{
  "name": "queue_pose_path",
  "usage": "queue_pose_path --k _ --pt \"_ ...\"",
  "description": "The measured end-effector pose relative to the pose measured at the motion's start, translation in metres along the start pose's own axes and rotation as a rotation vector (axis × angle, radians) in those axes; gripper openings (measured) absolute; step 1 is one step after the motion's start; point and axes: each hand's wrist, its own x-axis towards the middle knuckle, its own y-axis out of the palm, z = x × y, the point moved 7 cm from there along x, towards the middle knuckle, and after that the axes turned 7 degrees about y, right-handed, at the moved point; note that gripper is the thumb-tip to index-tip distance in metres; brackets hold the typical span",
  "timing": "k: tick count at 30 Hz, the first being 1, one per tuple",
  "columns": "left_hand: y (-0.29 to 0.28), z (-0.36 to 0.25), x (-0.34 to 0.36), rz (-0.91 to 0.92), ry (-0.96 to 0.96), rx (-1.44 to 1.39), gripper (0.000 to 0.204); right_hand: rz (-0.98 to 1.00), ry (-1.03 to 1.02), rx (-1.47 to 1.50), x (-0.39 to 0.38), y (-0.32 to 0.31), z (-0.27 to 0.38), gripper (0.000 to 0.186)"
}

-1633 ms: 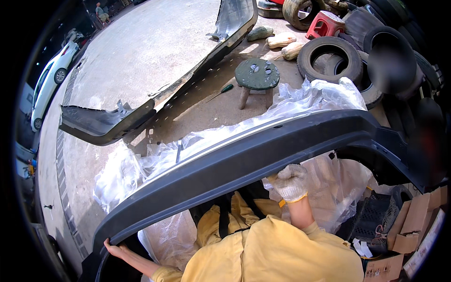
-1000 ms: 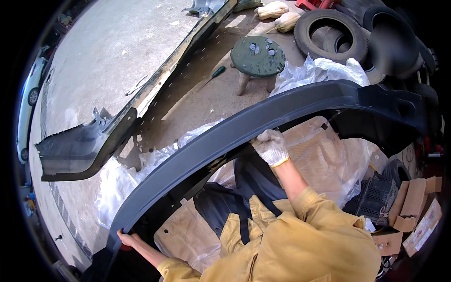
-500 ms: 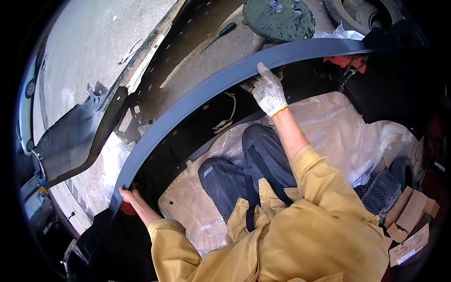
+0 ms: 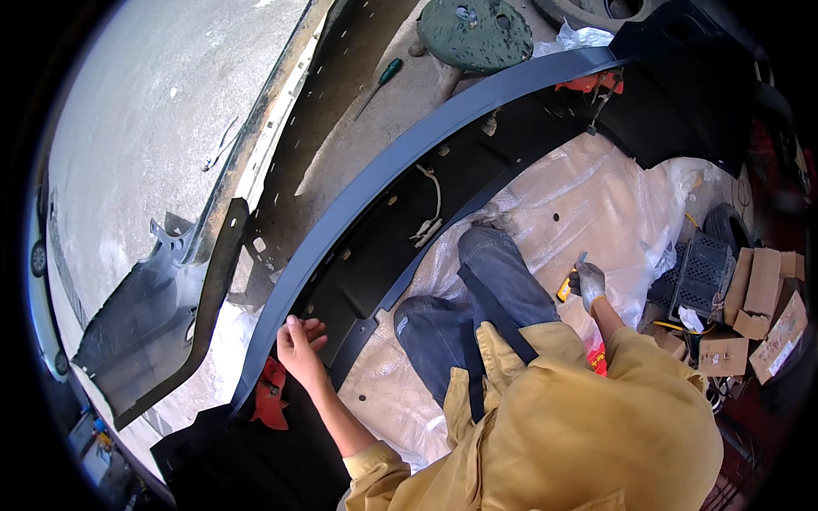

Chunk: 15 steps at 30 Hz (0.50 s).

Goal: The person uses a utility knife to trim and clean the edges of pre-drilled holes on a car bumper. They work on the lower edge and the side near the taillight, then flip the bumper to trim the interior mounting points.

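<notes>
While right grip [image 4: 590, 283] holds yellow tool [image 4: 564, 289], bumper [image 4: 388, 243] leftward.

A green stool [image 4: 475, 34] stands near what seems a tire [image 4: 586, 17]

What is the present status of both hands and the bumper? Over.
Left hand bare, empty, at dark bumper, contact unclear. Gloved right hand at yellow tool, grip unclear. Bumper's inner side showing. Pale wire inside, apart from both hands.

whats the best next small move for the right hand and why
Probably lift the yellow tool clear of the wrap: the right hand is right at it, grip unclear, while the left hand, over the bumper, seems to hold nothing.
</notes>
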Motion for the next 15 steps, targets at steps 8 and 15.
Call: queue_pose_path --k 8,15 --pt "0.114 -0.045 0.116 0.741 0.585 1.167 0.097 0.079 -0.161 0.224 -0.086 0.114 0.043 0.028" --pt "0.129 -0.015 0.106 0.619 0.664 1.143 0.092 -0.037 -0.642 -0.492 -0.069 0.233 0.068 0.027"
